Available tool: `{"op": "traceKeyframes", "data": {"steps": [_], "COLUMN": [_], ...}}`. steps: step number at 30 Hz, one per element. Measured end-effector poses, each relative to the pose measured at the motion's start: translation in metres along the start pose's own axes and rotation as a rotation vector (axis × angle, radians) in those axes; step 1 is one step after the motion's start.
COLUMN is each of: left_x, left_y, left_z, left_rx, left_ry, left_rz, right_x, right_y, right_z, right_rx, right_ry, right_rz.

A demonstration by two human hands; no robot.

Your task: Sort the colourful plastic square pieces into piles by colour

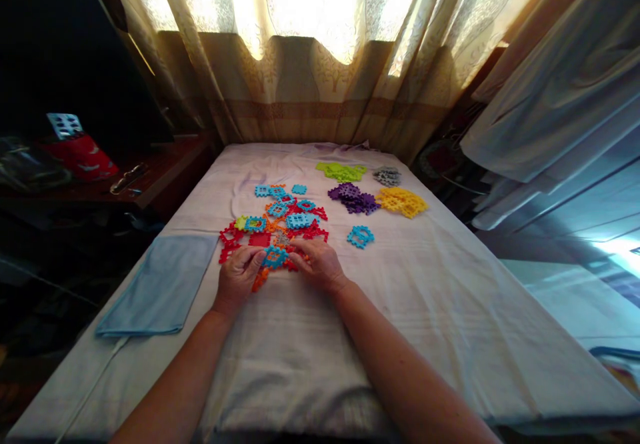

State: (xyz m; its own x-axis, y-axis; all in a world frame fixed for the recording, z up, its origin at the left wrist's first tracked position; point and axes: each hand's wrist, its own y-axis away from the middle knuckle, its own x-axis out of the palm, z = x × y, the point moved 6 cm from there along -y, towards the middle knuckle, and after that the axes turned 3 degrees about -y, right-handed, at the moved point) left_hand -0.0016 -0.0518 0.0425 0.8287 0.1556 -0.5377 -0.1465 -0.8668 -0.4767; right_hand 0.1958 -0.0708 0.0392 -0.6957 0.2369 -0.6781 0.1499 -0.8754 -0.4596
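Observation:
A blue interlocking plastic tile (pixel 275 257) with a toothed edge and a cut-out middle is held between my two hands. My left hand (pixel 239 277) pinches its left edge between thumb and fingers. On the opposite edge, my right hand (pixel 320 265) has its thumb and fingers closed. Right behind the hands lies a mixed pile of red, orange and blue tiles, among them a red tile (pixel 259 239), a light blue tile (pixel 302 221) and an orange tile (pixel 261 279). A single blue tile (pixel 361 237) rests apart, to the right of the pile.
Sorted heaps stand farther back: lime green tiles (pixel 341 172), grey tiles (pixel 387 177), purple tiles (pixel 353 199) and yellow tiles (pixel 401 202). A light blue cloth pad (pixel 163 284) with a white cord lies at left on the white sheet (pixel 425 337). Curtains (pixel 320 91) hang beyond.

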Motion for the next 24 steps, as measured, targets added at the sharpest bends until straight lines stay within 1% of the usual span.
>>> {"op": "traceKeyframes", "data": {"steps": [4, 8, 11, 12, 14, 16, 17, 18, 20, 21, 24], "left_x": [0.001, 0.003, 0.003, 0.004, 0.006, 0.011, 0.013, 0.015, 0.017, 0.018, 0.018], "left_y": [0.000, 0.000, 0.001, 0.002, 0.004, 0.007, 0.008, 0.008, 0.007, 0.006, -0.001], "left_z": [0.000, -0.002, -0.004, -0.004, -0.003, 0.001, 0.004, 0.007, 0.011, 0.013, 0.016], "left_rx": [-0.003, 0.035, 0.090, 0.116, 0.181, 0.237, 0.253, 0.258, 0.250, 0.242, 0.232], "left_ry": [-0.001, -0.026, -0.078, -0.113, -0.219, -0.365, -0.439, -0.504, -0.597, -0.624, -0.658], "left_rz": [-0.008, 0.015, 0.058, 0.083, 0.154, 0.240, 0.273, 0.294, 0.296, 0.281, 0.233], "right_x": [0.005, 0.010, 0.008, 0.003, -0.018, -0.047, -0.062, -0.074, -0.094, -0.101, -0.108], "right_y": [0.001, 0.001, -0.001, -0.002, -0.002, 0.003, 0.008, 0.012, 0.021, 0.025, 0.032], "right_z": [0.008, 0.019, 0.014, 0.007, -0.016, -0.045, -0.060, -0.073, -0.093, -0.100, -0.112], "right_rx": [-0.005, -0.034, -0.013, 0.020, 0.143, 0.318, 0.407, 0.481, 0.594, 0.634, 0.714], "right_ry": [-0.088, -0.044, -0.007, -0.002, 0.023, 0.089, 0.135, 0.176, 0.239, 0.265, 0.332], "right_rz": [0.061, 0.093, 0.074, 0.040, -0.081, -0.233, -0.289, -0.317, -0.344, -0.341, -0.287]}}
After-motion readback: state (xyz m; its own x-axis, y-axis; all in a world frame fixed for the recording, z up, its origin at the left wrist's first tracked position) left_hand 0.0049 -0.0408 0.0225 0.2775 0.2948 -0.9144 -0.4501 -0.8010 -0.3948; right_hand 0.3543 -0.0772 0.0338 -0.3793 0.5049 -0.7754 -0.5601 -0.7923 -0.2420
